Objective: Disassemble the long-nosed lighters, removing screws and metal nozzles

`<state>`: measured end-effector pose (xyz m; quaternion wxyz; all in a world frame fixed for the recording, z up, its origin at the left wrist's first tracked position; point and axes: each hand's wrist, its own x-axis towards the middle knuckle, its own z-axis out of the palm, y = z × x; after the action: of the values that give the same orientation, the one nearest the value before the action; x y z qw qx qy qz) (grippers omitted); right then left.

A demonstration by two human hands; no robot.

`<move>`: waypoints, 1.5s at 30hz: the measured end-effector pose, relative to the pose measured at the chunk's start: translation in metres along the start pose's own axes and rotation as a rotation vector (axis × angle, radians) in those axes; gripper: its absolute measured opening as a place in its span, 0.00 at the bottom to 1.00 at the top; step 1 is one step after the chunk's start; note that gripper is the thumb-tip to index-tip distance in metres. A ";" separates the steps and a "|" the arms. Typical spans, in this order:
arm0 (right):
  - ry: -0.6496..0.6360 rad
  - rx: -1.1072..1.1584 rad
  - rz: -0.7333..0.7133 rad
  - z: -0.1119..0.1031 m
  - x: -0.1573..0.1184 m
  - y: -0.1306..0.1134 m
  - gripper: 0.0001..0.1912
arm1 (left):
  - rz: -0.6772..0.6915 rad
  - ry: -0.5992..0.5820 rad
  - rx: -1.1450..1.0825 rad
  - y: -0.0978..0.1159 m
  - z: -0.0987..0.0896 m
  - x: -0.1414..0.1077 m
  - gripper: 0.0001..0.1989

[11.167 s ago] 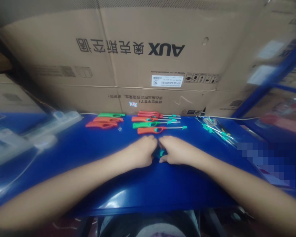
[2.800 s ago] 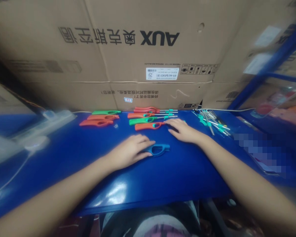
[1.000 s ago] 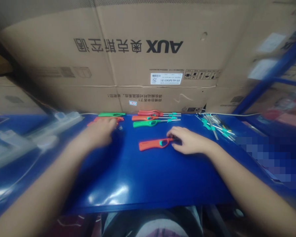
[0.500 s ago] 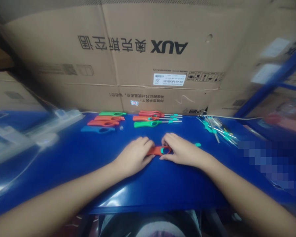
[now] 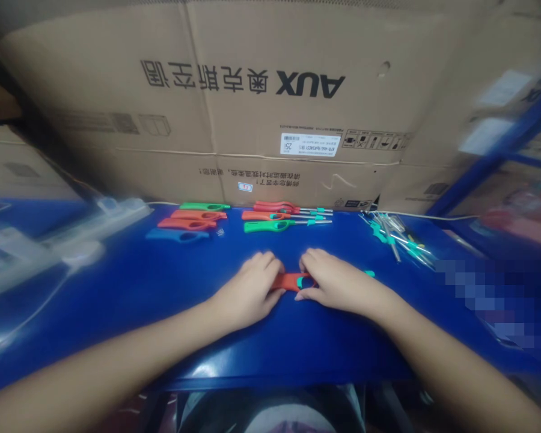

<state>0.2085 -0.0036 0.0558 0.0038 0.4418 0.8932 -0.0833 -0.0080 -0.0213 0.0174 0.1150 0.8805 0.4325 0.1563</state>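
Between my hands is a red-orange long-nosed lighter [image 5: 290,281] with a teal trigger, lying crosswise just over the blue table. My left hand [image 5: 256,287] is closed around its handle end. Fingers of my right hand [image 5: 327,278] grip the part near the trigger opening. Beyond that hand a teal tip shows, while the stretch between is hidden by the hand and wrist. Farther back lie lighters with metal rods, among them a green lighter [image 5: 265,226]. To their left are handles without rods, including a blue handle [image 5: 178,235] and an orange handle [image 5: 187,223].
Loose metal rods with teal pieces [image 5: 397,237] lie in a pile at the back right. A large cardboard sheet [image 5: 234,132] stands behind the blue table [image 5: 234,355]. At the left is a blurred whitish strip with a cord. A blue post [image 5: 491,156] slants at the right.
Both hands and the lighter have shifted slightly to the right and a little toward me. The grip looks the same, and the other lighters and rods stay where they were.
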 end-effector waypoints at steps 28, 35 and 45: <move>-0.019 -0.060 0.015 -0.001 -0.007 -0.008 0.22 | -0.016 -0.083 0.014 0.019 -0.009 -0.002 0.05; -0.010 -0.045 -0.018 0.001 -0.008 -0.015 0.22 | -0.034 -0.107 0.053 0.020 -0.016 -0.003 0.05; 0.036 0.089 -0.015 0.003 -0.002 -0.015 0.16 | -0.015 -0.113 0.072 0.010 -0.020 -0.003 0.05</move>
<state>0.1973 -0.0147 0.0553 -0.0324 0.4362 0.8919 -0.1150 -0.0099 -0.0286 0.0385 0.1089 0.8881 0.4374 0.0898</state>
